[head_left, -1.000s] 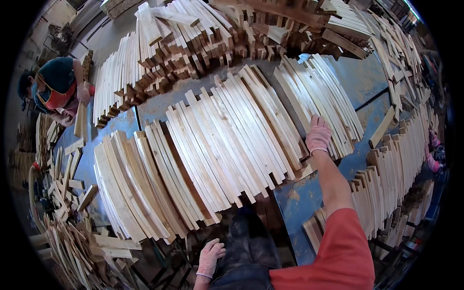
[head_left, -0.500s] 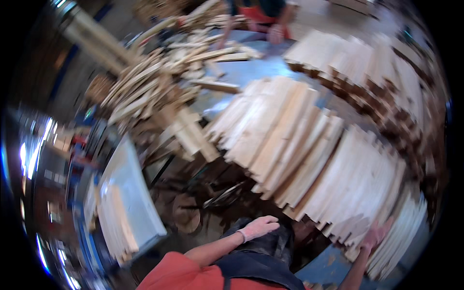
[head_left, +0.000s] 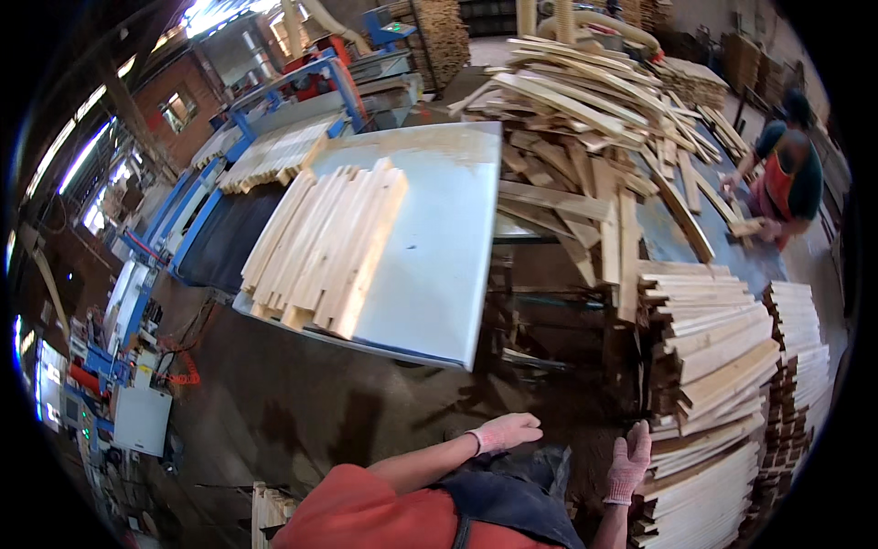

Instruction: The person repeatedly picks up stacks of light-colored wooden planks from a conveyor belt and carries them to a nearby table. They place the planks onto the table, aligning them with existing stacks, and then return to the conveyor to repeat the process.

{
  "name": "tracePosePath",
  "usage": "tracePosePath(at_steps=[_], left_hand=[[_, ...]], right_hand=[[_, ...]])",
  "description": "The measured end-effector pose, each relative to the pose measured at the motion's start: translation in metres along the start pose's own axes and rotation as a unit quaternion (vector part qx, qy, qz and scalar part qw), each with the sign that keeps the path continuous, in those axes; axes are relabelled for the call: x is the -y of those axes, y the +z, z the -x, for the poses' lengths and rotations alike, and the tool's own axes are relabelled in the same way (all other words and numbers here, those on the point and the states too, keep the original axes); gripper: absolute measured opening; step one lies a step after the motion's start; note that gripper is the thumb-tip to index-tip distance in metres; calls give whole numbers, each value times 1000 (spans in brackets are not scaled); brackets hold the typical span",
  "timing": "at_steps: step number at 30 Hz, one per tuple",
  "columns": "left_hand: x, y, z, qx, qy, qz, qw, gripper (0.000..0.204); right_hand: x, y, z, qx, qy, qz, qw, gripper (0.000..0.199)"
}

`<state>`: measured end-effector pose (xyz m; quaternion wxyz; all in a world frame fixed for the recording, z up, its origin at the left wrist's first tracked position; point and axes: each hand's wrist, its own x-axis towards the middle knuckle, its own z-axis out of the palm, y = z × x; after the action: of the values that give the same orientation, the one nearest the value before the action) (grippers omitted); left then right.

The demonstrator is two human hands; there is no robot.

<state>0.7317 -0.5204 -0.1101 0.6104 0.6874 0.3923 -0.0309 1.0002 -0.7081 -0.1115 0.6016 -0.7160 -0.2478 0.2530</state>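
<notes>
**Standing empty-handed beside stacked timber**

Head view: the step looks like an idle interval, no wood held. The left grip (head_left: 509, 432) has fingers loosely extended, visibly empty; the right grip (head_left: 629, 465) is wider, thumb apart, also empty. Just right of the right grip lie stacked strips (head_left: 709, 499) (whether it touches them, I cannot tell). Forward-left of the left grip, one pale counter (head_left: 434, 229) bears one batch of strips (head_left: 329, 247). Grasping that batch would call for a longer reach and spread fingers. One co-worker (head_left: 791, 183) stands well beyond the right grip; individual strips overlap too much to count.
</notes>
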Motion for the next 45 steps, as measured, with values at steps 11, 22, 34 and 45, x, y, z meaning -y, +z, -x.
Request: tracePosePath(at_steps=[11, 22, 34, 45], left_hand=[[237, -188, 200, -204, -147, -37, 967, 61], [366, -92, 353, -501, -173, 547, 648, 43], [391, -186, 415, -571, -93, 641, 505, 31], [332, -624, 438, -687, -5, 118, 717, 56]], right_hand=[[104, 308, 16, 214, -21, 1, 977, 68], [166, 592, -25, 406, 101, -18, 908, 34], [201, 713, -31, 376, 90, 79, 919, 61], [191, 733, -47, 268, 108, 164, 943, 64]])
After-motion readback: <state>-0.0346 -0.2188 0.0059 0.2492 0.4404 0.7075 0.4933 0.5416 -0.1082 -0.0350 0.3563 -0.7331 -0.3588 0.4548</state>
